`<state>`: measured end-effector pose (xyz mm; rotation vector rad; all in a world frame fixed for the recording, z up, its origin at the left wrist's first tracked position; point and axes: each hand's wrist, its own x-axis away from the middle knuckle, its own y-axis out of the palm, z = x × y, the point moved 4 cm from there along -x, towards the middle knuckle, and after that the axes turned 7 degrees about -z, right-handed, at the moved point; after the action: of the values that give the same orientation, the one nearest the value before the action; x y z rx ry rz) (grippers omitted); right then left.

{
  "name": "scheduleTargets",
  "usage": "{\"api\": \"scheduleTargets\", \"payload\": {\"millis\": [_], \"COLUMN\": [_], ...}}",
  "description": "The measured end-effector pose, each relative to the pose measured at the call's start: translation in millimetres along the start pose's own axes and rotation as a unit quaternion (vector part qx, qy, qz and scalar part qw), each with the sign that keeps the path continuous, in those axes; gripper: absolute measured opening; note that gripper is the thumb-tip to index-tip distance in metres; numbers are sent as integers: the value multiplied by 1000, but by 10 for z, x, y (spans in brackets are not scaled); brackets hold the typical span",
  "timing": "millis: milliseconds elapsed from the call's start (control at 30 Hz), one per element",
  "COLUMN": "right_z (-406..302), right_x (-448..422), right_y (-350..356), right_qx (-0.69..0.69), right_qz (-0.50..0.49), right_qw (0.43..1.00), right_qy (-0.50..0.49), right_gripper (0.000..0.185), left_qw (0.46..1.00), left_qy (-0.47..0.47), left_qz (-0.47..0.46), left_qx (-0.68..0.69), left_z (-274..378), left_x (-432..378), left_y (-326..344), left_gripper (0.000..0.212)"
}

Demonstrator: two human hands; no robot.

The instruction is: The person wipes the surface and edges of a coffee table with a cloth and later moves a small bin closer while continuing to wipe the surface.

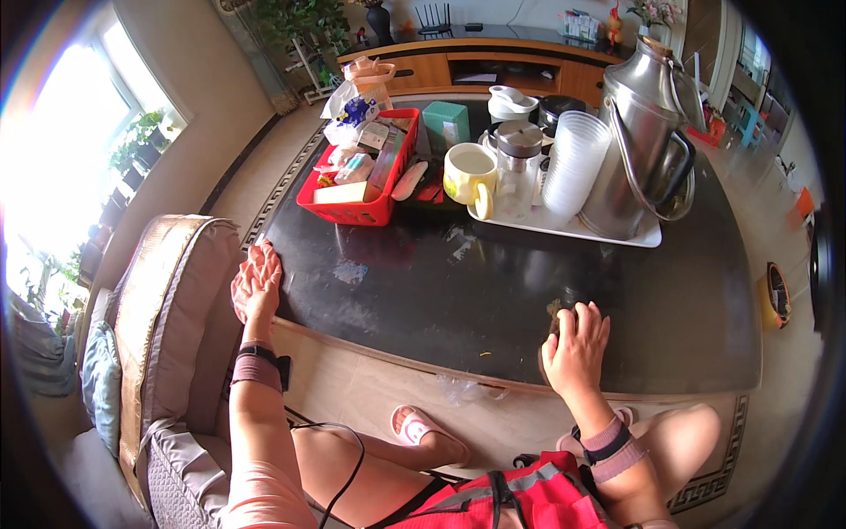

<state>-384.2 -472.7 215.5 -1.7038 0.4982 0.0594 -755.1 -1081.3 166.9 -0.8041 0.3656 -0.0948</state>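
Observation:
At the left corner of a black-topped coffee table (423,284), my left hand (263,301) presses a crumpled pink cloth (246,281) against the edge. The cloth's folds blend with my fingers, so their exact position is hard to make out. Towards the near right, my right hand (576,350) lies low on the tabletop with its fingers curled over a small dark brown object (548,350). Most of that object is hidden under the palm. Beside its far end is a light brown patch (554,307).
A red plastic basket (353,213) of packets stands at the back left. On a white tray (568,233) are a yellow mug (469,173), a glass bottle (515,178), stacked plastic cups (575,162) and a large metal kettle (624,145). A grey sofa (192,330) adjoins the left side.

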Motion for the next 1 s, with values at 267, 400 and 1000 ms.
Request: {"api": "scheduleTargets", "payload": {"millis": [267, 400, 1000], "right_z": [114, 99, 221], "right_x": [45, 61, 128], "right_y": [-14, 4, 3], "right_qx": [21, 6, -43], "right_qz": [9, 15, 41], "right_qw": [1000, 1000, 998], "right_qy": [20, 17, 8], "right_gripper": [37, 37, 38], "left_qw": [871, 861, 930], "left_qy": [-181, -95, -22], "left_qz": [-65, -43, -359], "left_qx": [-452, -498, 77], "left_z": [1790, 2484, 3976], "left_x": [182, 633, 984], "left_y": [775, 1102, 1698], "left_gripper": [60, 71, 30]}}
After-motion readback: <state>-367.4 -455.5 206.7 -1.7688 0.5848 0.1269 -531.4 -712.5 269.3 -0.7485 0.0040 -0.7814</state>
